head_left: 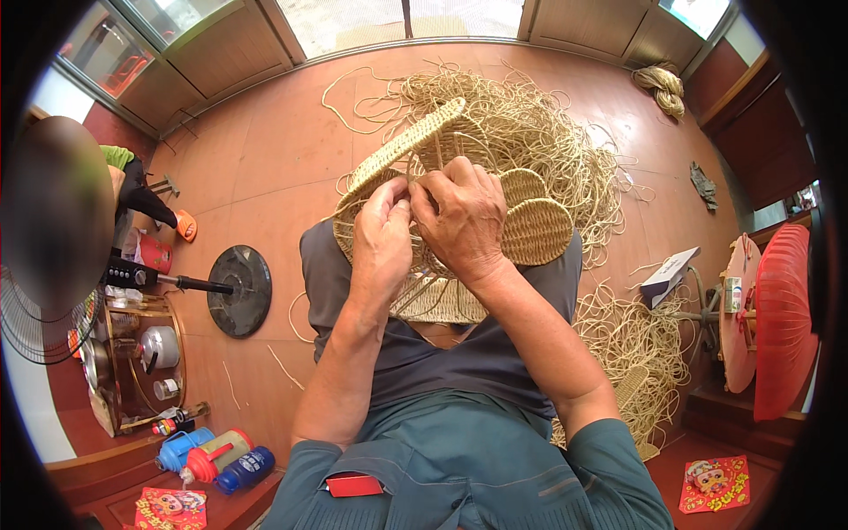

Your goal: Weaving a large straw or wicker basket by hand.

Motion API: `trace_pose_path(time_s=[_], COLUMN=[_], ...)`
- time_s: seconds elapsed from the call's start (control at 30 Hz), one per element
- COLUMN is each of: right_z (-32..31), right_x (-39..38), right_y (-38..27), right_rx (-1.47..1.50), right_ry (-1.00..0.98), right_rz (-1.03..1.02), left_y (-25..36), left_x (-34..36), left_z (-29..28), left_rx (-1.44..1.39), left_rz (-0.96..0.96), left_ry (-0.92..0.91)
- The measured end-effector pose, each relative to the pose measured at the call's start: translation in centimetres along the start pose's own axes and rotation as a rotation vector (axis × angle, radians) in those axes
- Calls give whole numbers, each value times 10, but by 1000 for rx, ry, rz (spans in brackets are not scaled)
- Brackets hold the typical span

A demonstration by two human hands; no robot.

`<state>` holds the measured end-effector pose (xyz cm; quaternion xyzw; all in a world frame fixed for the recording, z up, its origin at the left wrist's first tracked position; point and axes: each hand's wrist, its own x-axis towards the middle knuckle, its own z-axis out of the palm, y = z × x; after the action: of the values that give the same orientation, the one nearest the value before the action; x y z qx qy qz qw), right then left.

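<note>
Left of the woven basket [415, 177], a round dark fan base [240, 290] is seen on the floor, with a kettle [157, 346] on a low rack and coloured bottles [212, 452] lower down. On the lap, the basket itself is held tilted, its flat braided rim turned up and away from the body. The left hand [382, 231] is clenched on the basket's near edge, thumb and fingers pinched on a strand at the weave. Just right of it, touching it, the right hand [459, 216] is closed over the same spot, grasping the wall of the basket and the working strand. Two round woven discs [534, 225] are attached at the basket's right side. Behind and right of the basket, a loose heap of straw cord [548, 132] is spread across the floor, and a red fan [782, 318] stands further right. For a clean stitch, the strand would best be kept taut and pressed flat against the neighbouring row, with the basket steadied on the knees.
</note>
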<state>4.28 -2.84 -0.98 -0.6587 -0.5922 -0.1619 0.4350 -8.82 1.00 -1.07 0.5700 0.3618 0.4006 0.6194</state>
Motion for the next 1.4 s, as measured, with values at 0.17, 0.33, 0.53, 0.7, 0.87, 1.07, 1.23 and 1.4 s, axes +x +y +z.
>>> trace_pose_path(time_s=[0.17,0.33,0.53,0.7,0.87,1.07,1.23,1.4], right_z=[-10,-17,-26,-33,-40,-48,-40,-41], right_x=[0,5,12,18,27,42,47,38], right_y=[4,4,3,4,5,3,2,4], right_rx=[56,86,61,74,64,-55,-114,-287], right_ry=[-56,-100,-228,-289,-380,-555,-555,-583], right_rz=[-7,8,25,66,36,-51,-235,-305], left_y=[16,16,11,7,7,6,-1,-27], left_x=[12,16,11,3,0,1,1,8], left_z=[0,-3,15,19,17,16,7,15], left_rx=[-219,-318,-420,-394,-383,-438,-363,-140], left_rz=[-173,-247,-208,-144,-146,-124,-81,80], left_ry=[-84,-91,37,78,72,39,34,67])
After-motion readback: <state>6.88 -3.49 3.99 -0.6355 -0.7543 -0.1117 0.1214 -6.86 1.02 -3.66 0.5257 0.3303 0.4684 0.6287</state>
